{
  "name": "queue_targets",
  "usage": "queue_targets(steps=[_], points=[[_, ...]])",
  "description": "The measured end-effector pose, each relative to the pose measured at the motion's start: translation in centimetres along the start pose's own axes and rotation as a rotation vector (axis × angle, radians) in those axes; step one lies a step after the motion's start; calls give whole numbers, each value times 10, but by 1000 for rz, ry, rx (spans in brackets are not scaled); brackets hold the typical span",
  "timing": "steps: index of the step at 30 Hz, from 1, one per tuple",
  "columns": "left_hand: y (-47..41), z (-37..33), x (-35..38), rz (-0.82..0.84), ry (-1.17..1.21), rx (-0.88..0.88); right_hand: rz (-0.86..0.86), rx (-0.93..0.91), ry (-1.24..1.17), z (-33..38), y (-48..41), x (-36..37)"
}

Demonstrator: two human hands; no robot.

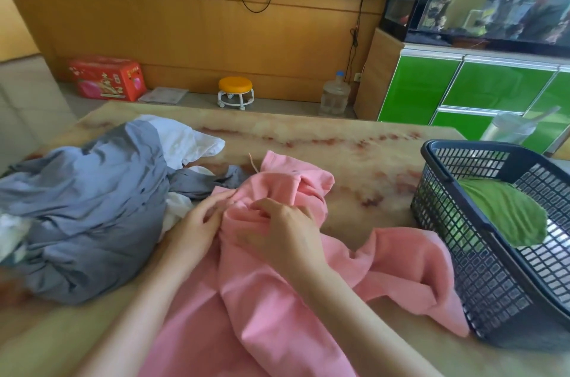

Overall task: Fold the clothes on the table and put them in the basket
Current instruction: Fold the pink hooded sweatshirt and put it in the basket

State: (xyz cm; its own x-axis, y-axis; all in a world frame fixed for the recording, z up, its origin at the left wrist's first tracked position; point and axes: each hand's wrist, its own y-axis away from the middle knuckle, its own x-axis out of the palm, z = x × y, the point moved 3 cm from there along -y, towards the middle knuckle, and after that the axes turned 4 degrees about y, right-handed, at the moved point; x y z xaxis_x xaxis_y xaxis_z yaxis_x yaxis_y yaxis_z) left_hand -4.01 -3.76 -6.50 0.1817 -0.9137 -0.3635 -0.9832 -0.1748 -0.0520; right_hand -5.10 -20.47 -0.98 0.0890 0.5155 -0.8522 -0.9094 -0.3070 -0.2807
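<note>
pink top [277, 299] lay bunched mid-table [354, 160] beside the basket [481, 268], left hand [197, 222] and right hand [282, 230] both pinching it; unfolded, it likely needed spreading flat next.

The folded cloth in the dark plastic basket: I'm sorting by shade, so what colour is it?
Green; the folded green cloth shows clearly in the head view.

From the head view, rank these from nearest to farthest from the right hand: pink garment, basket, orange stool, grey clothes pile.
1. pink garment: bunched in the right hand itself.
2. grey clothes pile: on the table to the left, past the left hand.
3. basket: at the table's right edge; close to the pile in rank, hard to separate.
4. orange stool: on the floor beyond the table.
</note>
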Motion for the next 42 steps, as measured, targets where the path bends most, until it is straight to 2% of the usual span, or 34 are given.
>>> queue_targets(steps=[3,5,7,10,12,14,16,18,20,22,24,26,27,29,32,34,35,37,40,42], points=[[-1,4,-2,-19,-4,15,-145,-62,59,0,-2,3],[-3,17,-9,-5,-118,4,-251,-77,170,-10,-4,-13],[-5,38,-12,81,-243,-63,-262,-55,338,-32,-9,-38],[1,33,-4,117,-409,0,-15,240,405,-87,-13,-70],[0,26,5,88,-358,-4,91,402,473,-118,-8,-78],[-5,17,11,69,-332,-5,221,471,532,-140,-2,-74],[-15,12,14,51,-316,47,270,474,418,-150,-2,-73],[-24,4,21,47,-363,109,211,458,109,-143,-5,-79],[-32,3,32,98,-463,36,166,394,-108,-124,-10,-79],[-37,8,43,174,-517,-77,201,402,-104,-104,-12,-66],[-40,17,46,180,-557,-112,235,400,90,-95,-13,-48],[-38,17,45,178,-602,-83,152,366,250,-95,-15,-36],[-36,14,42,166,-593,-75,88,365,221,-98,-15,-33],[-34,4,26,43,-473,-84,-34,388,62,-105,-16,-33],[-33,-21,-26,-247,-288,-30,-292,398,-151,-111,-25,-52],[-31,-37,-66,-420,-265,34,-430,393,-230,-116,-34,-66],[-30,-39,-81,-460,-288,36,-443,396,-236,-121,-38,-68],[-31,-31,-97,-443,-380,-2,-349,409,-174,-128,-40,-57],[-27,-5,-86,-303,-581,-111,-110,462,-33,-136,-32,-26],[-21,7,-70,-212,-638,-199,-32,466,-15,-137,-27,-12]])
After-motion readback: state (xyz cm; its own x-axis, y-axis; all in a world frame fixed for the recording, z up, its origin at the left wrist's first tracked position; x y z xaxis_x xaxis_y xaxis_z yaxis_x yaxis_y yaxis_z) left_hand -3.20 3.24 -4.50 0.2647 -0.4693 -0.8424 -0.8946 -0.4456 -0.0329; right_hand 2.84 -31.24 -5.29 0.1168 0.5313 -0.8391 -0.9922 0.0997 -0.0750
